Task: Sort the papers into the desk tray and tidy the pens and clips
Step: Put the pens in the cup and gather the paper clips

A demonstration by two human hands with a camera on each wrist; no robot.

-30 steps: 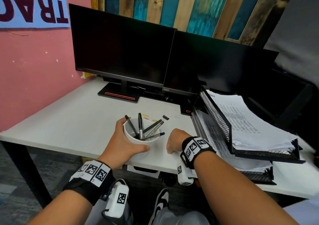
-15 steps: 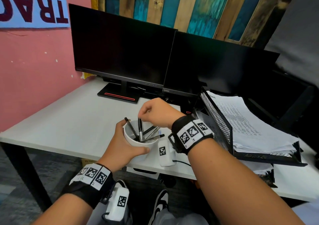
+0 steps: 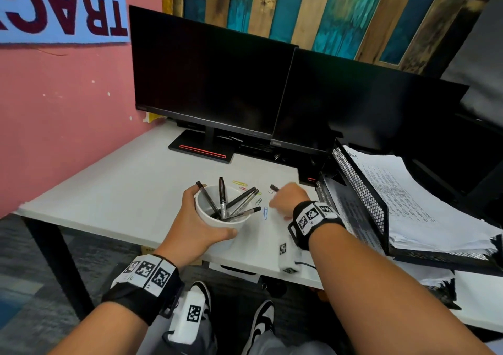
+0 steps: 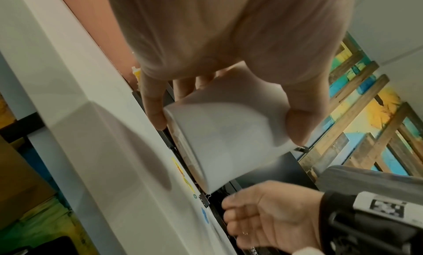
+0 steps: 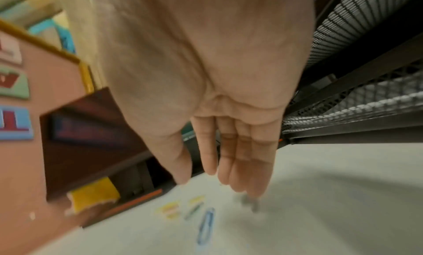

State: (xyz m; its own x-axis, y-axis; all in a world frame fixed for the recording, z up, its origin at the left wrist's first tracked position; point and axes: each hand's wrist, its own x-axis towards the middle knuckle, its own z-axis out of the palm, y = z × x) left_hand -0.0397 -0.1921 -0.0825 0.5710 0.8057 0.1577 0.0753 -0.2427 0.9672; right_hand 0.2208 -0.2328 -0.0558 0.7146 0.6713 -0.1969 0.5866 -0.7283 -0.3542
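My left hand (image 3: 212,214) grips a white cup (image 3: 217,219) near the desk's front edge, thumb on the near side and fingers behind. Several black pens (image 3: 223,198) stand in it. In the left wrist view the cup (image 4: 228,132) is tilted, just above the desk. My right hand (image 3: 277,205) hovers to its right, holding nothing, fingers (image 5: 245,165) pointing down at the desk. A black binder clip (image 3: 273,188) lies just beyond its fingertips. Loose paper clips lie nearby: blue (image 3: 265,213), yellow (image 3: 239,183), green (image 5: 193,211). The black mesh desk tray (image 3: 359,188) holds stacked papers (image 3: 408,199).
Two dark monitors (image 3: 212,76) stand along the back of the white desk (image 3: 114,191), with their stands behind the clips. A pink wall (image 3: 54,109) borders the desk on the left. The tray fills the right end, and its lower tier also holds paper.
My right hand went from the desk's front edge up over the cup, then right and down to the binder clip and paper clips. The left hand kept holding the cup.
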